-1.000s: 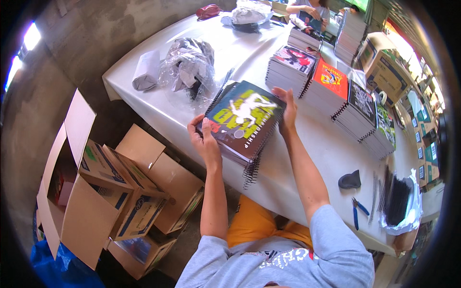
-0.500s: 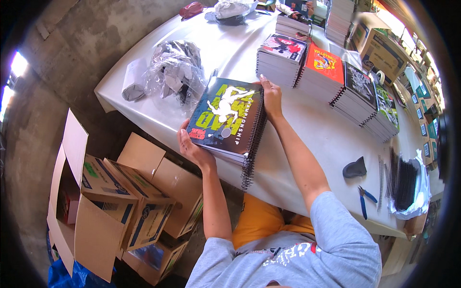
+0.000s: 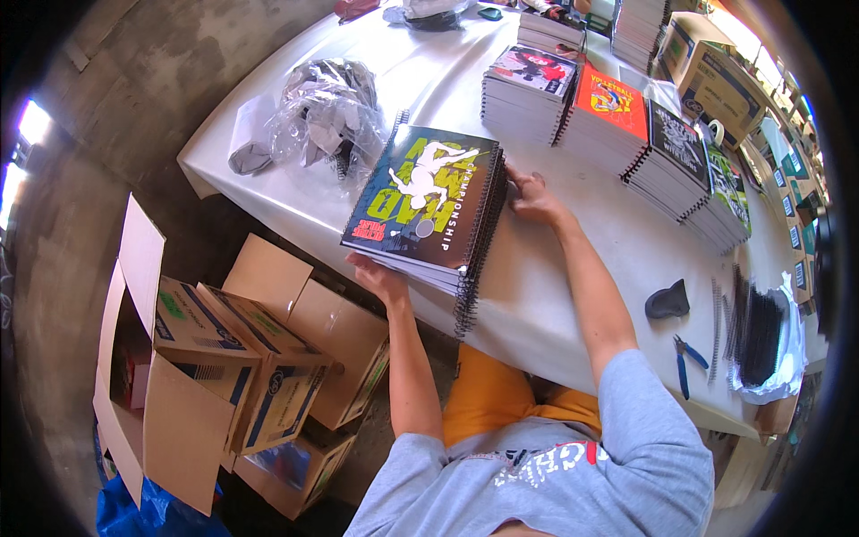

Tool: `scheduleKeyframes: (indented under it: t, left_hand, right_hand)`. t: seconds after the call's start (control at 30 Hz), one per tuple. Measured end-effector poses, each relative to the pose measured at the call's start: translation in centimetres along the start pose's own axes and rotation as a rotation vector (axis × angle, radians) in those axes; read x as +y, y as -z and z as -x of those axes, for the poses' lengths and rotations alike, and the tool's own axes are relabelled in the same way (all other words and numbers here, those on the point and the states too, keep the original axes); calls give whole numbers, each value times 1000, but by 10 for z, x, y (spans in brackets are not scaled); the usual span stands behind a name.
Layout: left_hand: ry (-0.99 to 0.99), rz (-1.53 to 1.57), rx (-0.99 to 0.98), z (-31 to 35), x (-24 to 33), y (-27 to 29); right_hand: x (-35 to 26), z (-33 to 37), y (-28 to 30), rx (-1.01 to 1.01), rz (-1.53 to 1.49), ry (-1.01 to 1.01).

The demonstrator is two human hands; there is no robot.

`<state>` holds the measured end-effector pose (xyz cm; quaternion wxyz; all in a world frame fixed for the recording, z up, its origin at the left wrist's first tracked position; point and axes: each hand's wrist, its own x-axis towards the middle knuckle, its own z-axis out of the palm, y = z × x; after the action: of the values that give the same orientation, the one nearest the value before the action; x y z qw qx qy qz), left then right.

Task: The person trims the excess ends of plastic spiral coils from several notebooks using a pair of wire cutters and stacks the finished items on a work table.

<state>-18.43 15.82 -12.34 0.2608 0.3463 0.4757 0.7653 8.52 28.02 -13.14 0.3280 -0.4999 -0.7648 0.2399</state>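
Note:
A stack of spiral notebooks (image 3: 420,199), its dark top cover bearing a white player figure and yellow-green lettering, lies at the near side of the white-covered table. My left hand (image 3: 380,279) grips its lower left edge, fingers partly hidden beneath. Against the black coil side at the right, my right hand (image 3: 537,199) presses with its fingertips, which are partly hidden by the stack. Coils stick out on both the left and right sides of the pile. Just left of it sits a crumpled clear plastic bag (image 3: 327,116).
Notebook stacks with red-and-white (image 3: 534,72), orange (image 3: 611,103), black (image 3: 677,143) and green covers line the right. Nearer are blue-handled cutters (image 3: 689,365), a black pouch-like piece (image 3: 667,300) and loose black coils (image 3: 761,336). Open cardboard boxes (image 3: 201,421) stand at lower left.
My right hand has slid from the stack's upper right corner down along its coil side. My left hand has shifted lower, toward the near corner. The stack has turned and moved slightly.

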Motion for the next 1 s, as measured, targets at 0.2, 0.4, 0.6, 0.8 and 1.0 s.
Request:
scheduleKeyframes:
  t: [0.2, 0.4, 0.6, 0.8, 1.0]
  left_hand:
    - [-36, 45, 23, -1, 8, 1]
    - [64, 361, 17, 26, 11, 12]
    - [229, 385, -188, 61, 21, 25]
    - [438, 761, -324, 38, 18, 36]
    - [421, 762, -515, 43, 47, 23]
  right_hand:
    - [-68, 12, -2, -10, 155, -175]
    - [-82, 80, 6, 72, 78, -169]
    - [-101, 156, 6, 211, 4, -271]
    - [-165, 209, -35, 741, -336, 298]
    - [-174, 171, -81, 729, 98, 426]
